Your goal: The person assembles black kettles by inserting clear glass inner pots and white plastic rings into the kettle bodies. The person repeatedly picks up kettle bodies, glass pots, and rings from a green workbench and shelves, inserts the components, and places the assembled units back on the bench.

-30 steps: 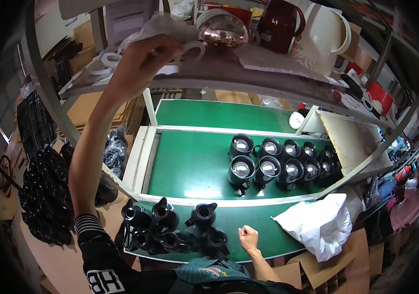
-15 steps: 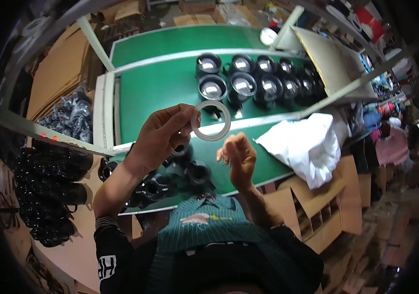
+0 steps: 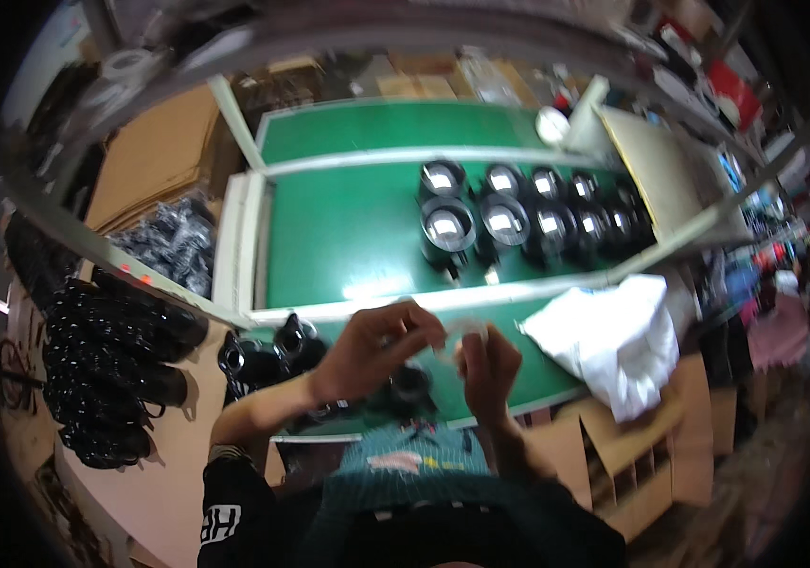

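Observation:
A translucent white ring (image 3: pixel 466 326), smeared by motion, is held between my two hands above the near edge of the green table. The thumb and fingers of my left hand (image 3: pixel 376 348) are closed on its left side. My right hand (image 3: pixel 490 371) pinches the ring's right side, its fingers curled. Below and behind my left hand, several glossy black pitcher-like vessels (image 3: pixel 253 363) lie on the table, partly covered by my forearm. Another black vessel (image 3: pixel 411 381) sits below the gap between my hands.
Two rows of black round vessels with shiny tops (image 3: pixel 447 225) stand on the green table (image 3: pixel 338 246). A white bag (image 3: pixel 613 341) rests at right, above an open divided carton (image 3: pixel 646 473). Bagged black items (image 3: pixel 111 369) lie at left. Pale metal posts (image 3: pixel 236 123) frame the table.
My right hand has come to the ring and grips it along with my left. Both hands are lower in the picture, and the view has shifted so the table appears lower.

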{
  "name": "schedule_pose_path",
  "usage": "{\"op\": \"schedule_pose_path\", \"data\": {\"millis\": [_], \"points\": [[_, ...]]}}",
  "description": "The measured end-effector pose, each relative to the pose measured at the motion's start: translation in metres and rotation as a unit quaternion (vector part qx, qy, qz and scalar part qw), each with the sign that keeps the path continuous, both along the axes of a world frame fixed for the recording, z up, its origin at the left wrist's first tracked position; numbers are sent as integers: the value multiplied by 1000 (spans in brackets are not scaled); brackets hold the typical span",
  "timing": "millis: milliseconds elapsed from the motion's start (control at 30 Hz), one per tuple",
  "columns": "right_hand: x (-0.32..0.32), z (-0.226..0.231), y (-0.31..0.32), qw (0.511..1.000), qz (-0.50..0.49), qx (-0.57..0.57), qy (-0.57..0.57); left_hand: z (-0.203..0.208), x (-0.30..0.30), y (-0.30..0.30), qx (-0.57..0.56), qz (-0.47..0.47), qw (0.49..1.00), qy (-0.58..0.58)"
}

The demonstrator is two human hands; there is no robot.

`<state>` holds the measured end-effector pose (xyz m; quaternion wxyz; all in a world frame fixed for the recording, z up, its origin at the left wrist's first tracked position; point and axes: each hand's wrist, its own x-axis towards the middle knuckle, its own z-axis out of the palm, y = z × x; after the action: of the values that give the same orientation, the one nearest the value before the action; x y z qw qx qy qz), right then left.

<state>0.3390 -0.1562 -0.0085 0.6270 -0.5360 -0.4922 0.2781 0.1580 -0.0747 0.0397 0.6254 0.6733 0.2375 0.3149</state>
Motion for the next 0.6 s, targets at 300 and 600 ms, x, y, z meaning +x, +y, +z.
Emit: {"op": "schedule_pose_path", "data": {"millis": [300, 600], "points": [[19, -31, -6, 990, 8, -18, 139, 138, -115, 90, 663, 563, 493, -10], [13, -51, -22, 981, 77, -82, 160, 178, -184, 193, 674, 519, 449, 273]]}}
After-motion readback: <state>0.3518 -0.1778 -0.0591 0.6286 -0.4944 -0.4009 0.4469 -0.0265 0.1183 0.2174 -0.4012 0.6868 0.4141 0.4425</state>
